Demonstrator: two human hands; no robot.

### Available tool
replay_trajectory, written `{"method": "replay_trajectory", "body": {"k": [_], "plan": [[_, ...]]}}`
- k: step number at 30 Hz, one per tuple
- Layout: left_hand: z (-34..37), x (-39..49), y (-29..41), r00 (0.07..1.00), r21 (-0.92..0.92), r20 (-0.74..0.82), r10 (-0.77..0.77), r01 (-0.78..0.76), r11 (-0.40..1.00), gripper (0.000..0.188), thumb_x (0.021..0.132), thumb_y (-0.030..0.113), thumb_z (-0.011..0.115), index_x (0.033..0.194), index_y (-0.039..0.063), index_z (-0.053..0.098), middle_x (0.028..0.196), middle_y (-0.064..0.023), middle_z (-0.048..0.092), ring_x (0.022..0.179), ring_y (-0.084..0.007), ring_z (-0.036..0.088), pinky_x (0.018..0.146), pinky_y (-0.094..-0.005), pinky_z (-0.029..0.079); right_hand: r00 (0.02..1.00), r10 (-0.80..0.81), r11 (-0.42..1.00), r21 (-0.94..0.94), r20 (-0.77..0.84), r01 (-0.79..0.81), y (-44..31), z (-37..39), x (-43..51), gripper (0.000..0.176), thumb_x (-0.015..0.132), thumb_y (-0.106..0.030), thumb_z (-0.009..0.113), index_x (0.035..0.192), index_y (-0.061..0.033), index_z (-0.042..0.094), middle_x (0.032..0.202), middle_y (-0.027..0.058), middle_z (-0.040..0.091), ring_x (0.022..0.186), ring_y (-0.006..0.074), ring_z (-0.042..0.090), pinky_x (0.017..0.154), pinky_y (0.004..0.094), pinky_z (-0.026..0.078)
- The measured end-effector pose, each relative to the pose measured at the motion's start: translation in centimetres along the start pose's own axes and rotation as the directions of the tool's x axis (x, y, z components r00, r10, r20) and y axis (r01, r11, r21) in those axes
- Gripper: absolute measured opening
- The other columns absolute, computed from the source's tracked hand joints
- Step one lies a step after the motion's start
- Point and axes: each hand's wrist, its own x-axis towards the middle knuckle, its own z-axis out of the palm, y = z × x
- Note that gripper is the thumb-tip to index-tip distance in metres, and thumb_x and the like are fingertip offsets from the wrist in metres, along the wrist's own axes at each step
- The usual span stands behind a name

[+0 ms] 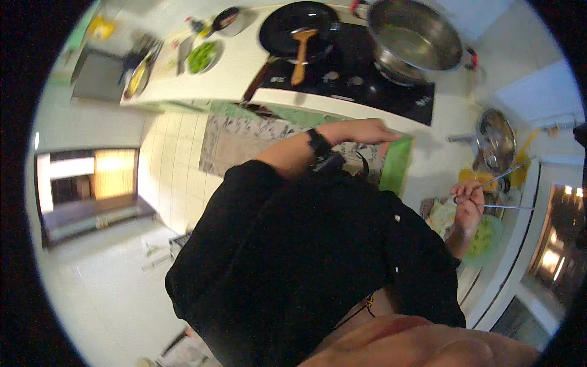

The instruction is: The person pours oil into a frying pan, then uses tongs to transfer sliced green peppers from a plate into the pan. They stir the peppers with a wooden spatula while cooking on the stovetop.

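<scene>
My right hand (467, 202), at the right over the side counter, grips a pair of thin metal chopsticks (506, 206) whose tips spread apart toward the window. Under and beside that wrist is a pale green bowl (495, 241) with green pieces in it. A shiny metal pan (495, 140) rests just ahead of the chopsticks. My left hand (367, 130), with a black watch (318, 142) on the wrist, reaches across in front of my body, short of the cooktop's front edge. No object shows in it, but blur hides how its fingers are set.
A black wok (279, 34) with a wooden spatula (300, 59) across it and a large steel pot (440, 50) holding liquid stand on the black cooktop (348, 50). Left along the counter are a bowl of chopped greens (202, 57) and a sink (98, 73). A patterned mat (229, 142) covers the floor.
</scene>
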Motion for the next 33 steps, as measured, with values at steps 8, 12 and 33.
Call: {"method": "replay_trajectory", "body": {"k": [8,12,33], "plan": [[7.5,-26.6,-23.5,0.635,-0.804,-0.541,-0.552,-0.196,0.562,0.042,0.103,0.027,0.059,0.139,0.007,0.061,0.122,-0.0073,0.068,0.107,-0.0194,0.064,0.092,-0.033,0.051,0.826,0.384,0.921,-0.235,0.413,-0.311,4.8,17.7,9.8,0.021,0.076,-0.007,0.053,0.097,-0.0077,0.052,0.075,-0.0021,0.046,0.056,0.005,0.038,0.049,0.0211,0.027],[10.3,-34.4,-32.9,0.408,-0.859,-0.452,-0.793,-0.437,0.265,0.037,0.099,0.029,0.065,0.126,0.003,0.064,0.111,-0.0085,0.068,0.105,-0.023,0.066,0.088,-0.034,0.052,0.67,0.553,0.833,-0.306,0.495,-0.462,9.1,28.0,10.4,0.024,0.099,-0.032,0.053,0.098,-0.008,0.052,0.073,-0.0033,0.042,0.054,0.0026,0.033,0.046,0.0194,0.024],[-11.6,-41.8,-45.6,0.339,-0.736,-0.638,-0.692,-0.534,0.417,0.054,0.099,0.015,0.055,0.147,-0.004,0.039,0.118,-0.02,0.066,0.104,-0.0294,0.068,0.089,-0.0384,0.056,0.786,0.462,0.852,-0.451,0.411,-0.265,17.0,55.0,14.2,0.032,0.11,-0.041,0.048,0.108,-0.0096,0.054,0.07,-0.0016,0.049,0.044,0.0042,0.036,0.04,0.0216,0.027]]}}
